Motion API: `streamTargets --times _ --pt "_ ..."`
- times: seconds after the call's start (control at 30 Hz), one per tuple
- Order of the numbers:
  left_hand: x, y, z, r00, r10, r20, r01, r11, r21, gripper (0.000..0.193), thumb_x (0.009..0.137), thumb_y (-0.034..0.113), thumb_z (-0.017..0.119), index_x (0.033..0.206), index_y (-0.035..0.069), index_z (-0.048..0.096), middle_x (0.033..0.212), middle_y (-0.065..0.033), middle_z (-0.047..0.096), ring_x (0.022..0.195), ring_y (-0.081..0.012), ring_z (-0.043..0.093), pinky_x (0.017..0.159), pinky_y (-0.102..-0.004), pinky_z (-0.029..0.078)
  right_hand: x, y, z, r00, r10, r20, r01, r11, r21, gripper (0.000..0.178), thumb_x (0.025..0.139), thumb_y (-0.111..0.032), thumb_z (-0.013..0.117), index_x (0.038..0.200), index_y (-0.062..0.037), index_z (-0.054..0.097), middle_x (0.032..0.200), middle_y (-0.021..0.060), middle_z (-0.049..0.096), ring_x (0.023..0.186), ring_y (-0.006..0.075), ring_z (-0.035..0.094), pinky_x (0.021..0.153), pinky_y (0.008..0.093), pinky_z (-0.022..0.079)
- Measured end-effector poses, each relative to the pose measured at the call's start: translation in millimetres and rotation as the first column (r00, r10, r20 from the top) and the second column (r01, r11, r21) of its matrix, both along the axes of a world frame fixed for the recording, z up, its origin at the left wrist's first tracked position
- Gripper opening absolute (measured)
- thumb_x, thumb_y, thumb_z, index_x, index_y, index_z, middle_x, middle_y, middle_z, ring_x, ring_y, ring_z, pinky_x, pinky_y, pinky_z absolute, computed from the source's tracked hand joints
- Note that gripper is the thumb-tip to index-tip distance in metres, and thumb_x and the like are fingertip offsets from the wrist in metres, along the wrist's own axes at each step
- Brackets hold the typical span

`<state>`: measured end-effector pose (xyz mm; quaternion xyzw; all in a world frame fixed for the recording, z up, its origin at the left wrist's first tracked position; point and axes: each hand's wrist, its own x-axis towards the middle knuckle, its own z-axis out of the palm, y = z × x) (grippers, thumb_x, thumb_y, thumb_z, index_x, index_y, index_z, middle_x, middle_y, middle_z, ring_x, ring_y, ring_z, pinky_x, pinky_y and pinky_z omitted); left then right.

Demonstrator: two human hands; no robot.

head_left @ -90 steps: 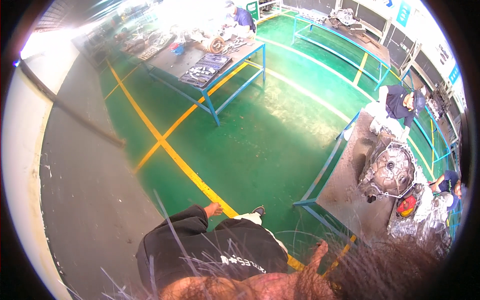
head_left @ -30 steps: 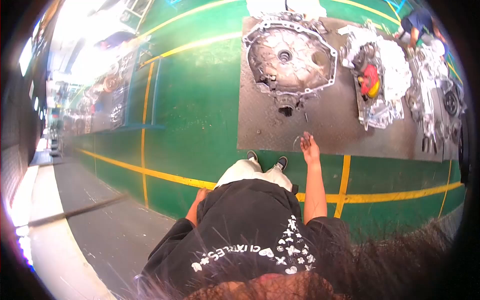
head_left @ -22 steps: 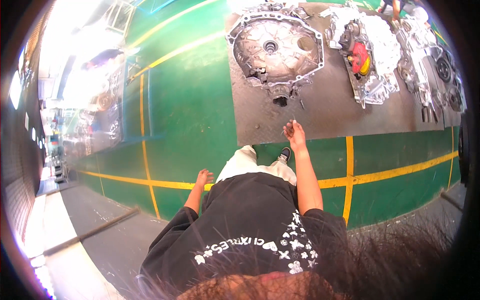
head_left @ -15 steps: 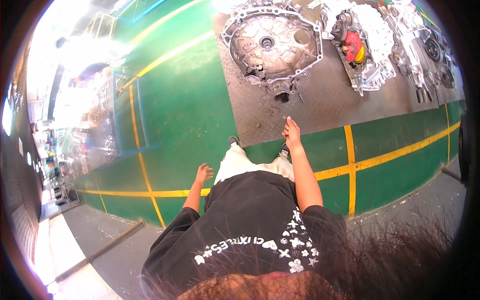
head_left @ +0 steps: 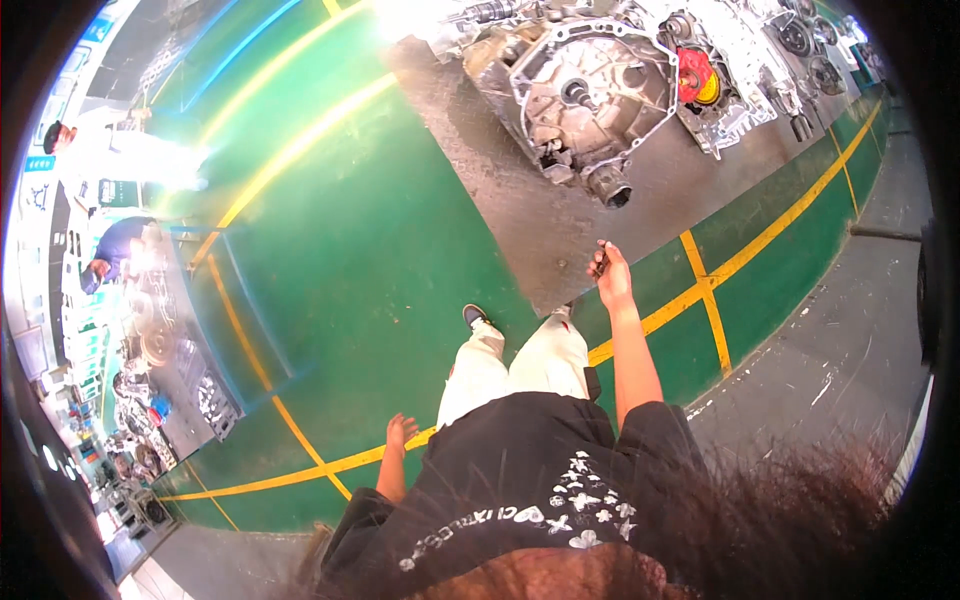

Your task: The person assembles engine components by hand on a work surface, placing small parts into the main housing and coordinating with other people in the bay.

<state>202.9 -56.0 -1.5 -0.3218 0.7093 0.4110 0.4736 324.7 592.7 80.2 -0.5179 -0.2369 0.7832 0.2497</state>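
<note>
Clock reference: the black shirt (head_left: 560, 440) with white print marks the centre; 12 o'clock is straight ahead.
Trousers: white (head_left: 540, 358), at 12 o'clock, next to the shirt.
Left hand: (head_left: 402, 432) between 9 and 10 o'clock, low beside the body, over the green floor (head_left: 340, 290); fingers loosely spread, with nothing in hold.
Right hand: (head_left: 612, 278) at 1 o'clock, just beside the bench's near edge; fingers curled in, closed on a small dark part.
Small dark part: (head_left: 601, 265) between the right fingers; too small to identify.
Left shoe: dark (head_left: 475, 315), between 11 and 12 o'clock, near the bench corner.
Bench: grey-brown top (head_left: 510, 205), from 12 to 1 o'clock.
Metal housing: (head_left: 600, 100) on the bench, between 12 and 1 o'clock, well apart from the right hand; its wide round face is open.
Silver casting: (head_left: 745, 125) right of the housing, at 1 o'clock, with a red-and-yellow piece (head_left: 693, 76) on it.
Second bench: (head_left: 190, 385) well apart, near 10 o'clock, carrying metal parts.
Co-worker: person in dark blue (head_left: 122, 243), at 10 o'clock, beside the second bench.
</note>
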Motion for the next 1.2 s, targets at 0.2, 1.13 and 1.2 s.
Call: streamTargets --times 0.2,1.13,1.2 --pt "-40 -49 -18 0.964 0.259 -0.064 -0.258 0.966 0.022 0.053 0.102 0.030 0.043 0.148 0.005 0.033 0.127 -0.0180 0.062 0.107 -0.0326 0.064 0.091 -0.0433 0.054 -49 -24 8 0.989 0.138 -0.045 -0.139 0.990 -0.018 0.024 0.103 -0.028 0.050 0.103 -0.0057 0.058 0.065 -0.0025 0.039 0.056 0.0098 0.035 0.052 0.0270 0.031" --pt "-350 137 -23 0.890 -0.455 0.001 0.453 0.886 0.102 0.061 0.098 0.041 0.048 0.145 0.003 0.038 0.126 -0.0183 0.062 0.106 -0.0300 0.065 0.093 -0.0445 0.053 -139 93 7 0.829 -0.115 0.547 0.003 0.980 0.201 0.051 0.100 -0.056 0.040 0.078 -0.0123 0.051 0.062 -0.0038 0.042 0.054 0.0089 0.034 0.052 0.0273 0.029" --pt "-374 182 -1 0.918 -0.388 -0.082 0.388 0.921 -0.014 0.061 0.098 0.042 0.048 0.144 0.003 0.039 0.125 -0.0172 0.063 0.105 -0.0287 0.064 0.094 -0.0422 0.051 -136 101 8 0.848 -0.191 0.494 0.023 0.945 0.327 0.049 0.102 -0.050 0.042 0.085 -0.0067 0.057 0.066 -0.0030 0.047 0.056 0.0108 0.038 0.054 0.0278 0.035"
